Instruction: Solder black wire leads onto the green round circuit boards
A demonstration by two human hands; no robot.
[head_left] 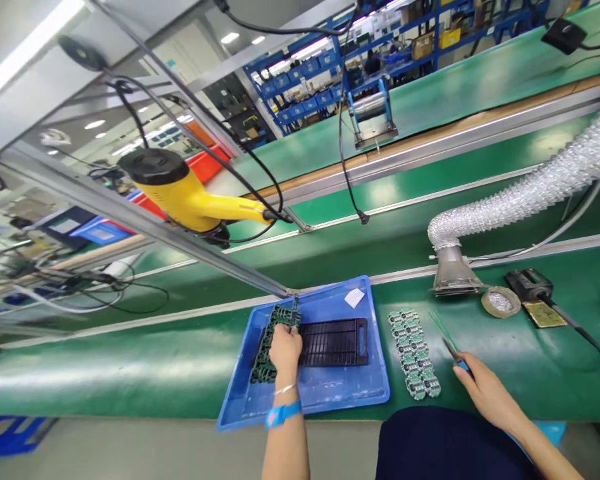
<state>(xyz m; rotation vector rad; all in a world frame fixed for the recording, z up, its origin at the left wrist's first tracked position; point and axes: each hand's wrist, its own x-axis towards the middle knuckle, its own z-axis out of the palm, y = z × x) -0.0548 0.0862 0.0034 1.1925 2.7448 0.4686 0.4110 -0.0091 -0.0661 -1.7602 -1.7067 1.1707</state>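
Head view: L hand [286, 348] is on the green panel [264, 363], at the L side of the blue tray [337, 395]; fingers curled at its R part, but can't tell if they grip or just rest. Panel's long axis runs near-to-far, far end leaning R. Next to it, black rack [330, 343] lies crosswise, long axis L–R, slotted handle end pointing R.

R hand [486, 388] is closed round a blue-handled tool [451, 349], tip pointing far & L, by the green wires [439, 323]; can't tell if it bites them. Round PCBs [414, 350] lie just R of tray in 2 columns, long axis near-far, far end slanting L.

Hard to see: panel's middle (under L hand), rack's L end, most of tool handle (in R palm). R forearm cut off at bottom edge.
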